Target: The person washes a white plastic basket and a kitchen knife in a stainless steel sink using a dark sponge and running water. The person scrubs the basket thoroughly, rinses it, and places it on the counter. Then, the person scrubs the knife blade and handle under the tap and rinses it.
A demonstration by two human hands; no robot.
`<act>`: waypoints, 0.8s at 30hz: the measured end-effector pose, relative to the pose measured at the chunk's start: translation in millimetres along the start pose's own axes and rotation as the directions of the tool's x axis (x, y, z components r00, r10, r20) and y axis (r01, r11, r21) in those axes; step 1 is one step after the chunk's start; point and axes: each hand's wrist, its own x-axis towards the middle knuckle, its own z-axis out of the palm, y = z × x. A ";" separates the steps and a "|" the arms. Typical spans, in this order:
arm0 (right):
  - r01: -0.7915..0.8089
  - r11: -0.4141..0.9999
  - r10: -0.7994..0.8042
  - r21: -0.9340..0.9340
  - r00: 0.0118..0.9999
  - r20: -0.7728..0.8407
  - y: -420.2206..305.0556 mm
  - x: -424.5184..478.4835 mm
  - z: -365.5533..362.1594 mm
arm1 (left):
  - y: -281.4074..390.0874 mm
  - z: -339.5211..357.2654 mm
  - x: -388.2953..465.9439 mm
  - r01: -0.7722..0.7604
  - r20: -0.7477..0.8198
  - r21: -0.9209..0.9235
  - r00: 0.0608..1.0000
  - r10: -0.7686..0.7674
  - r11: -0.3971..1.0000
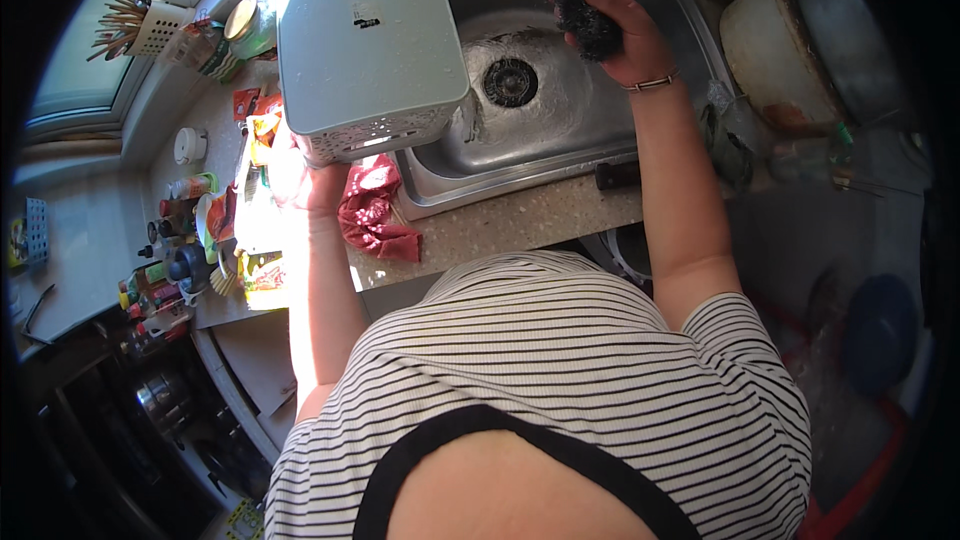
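A pale grey-green plastic basket (pixel 371 37) is turned with its flat, wet bottom up, and its perforated side faces me. My left hand (pixel 319 189) grips it at the near left corner, with the fingers partly hidden and washed out by sunlight. The basket overlaps the left part of the stainless-steel sink (pixel 540 136). In my right hand (pixel 634 34) is a dark, frizzy scouring pad (pixel 589 24), held above the sink's right side. The drain strainer (pixel 511 82) shows between basket and pad, with wet metal around it.
A crumpled red cloth (pixel 379 210) lies on the speckled worktop (pixel 495 217) before the sink. Food packets (pixel 262 277) and bottles (pixel 161 289) crowd the left. A glass jar (pixel 251 26) stands behind the basket's left side. A large stained pot (pixel 776 52) is at the right.
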 end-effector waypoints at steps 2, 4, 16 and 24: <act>-0.044 0.995 0.037 0.095 0.997 0.072 7.7 -2.0 -4.2 | -8.3 6.1 3.8 -0.074 0.069 0.190 0.996 0.061 0.979; -0.213 0.609 -0.017 -0.764 0.960 -0.281 43.5 -2.8 -39.5 | -31.3 15.4 16.0 -0.148 0.120 0.417 0.987 0.107 0.897; -0.113 0.716 -0.162 -0.689 0.933 -0.322 11.8 -10.3 -19.3 | -135.4 36.7 16.9 -0.096 0.210 0.944 0.913 0.349 -0.316; -0.273 0.583 -0.100 -0.765 0.911 -0.401 -10.8 -22.0 -17.8 | -150.6 2.9 22.7 -0.297 0.333 -0.275 0.863 -0.380 -0.914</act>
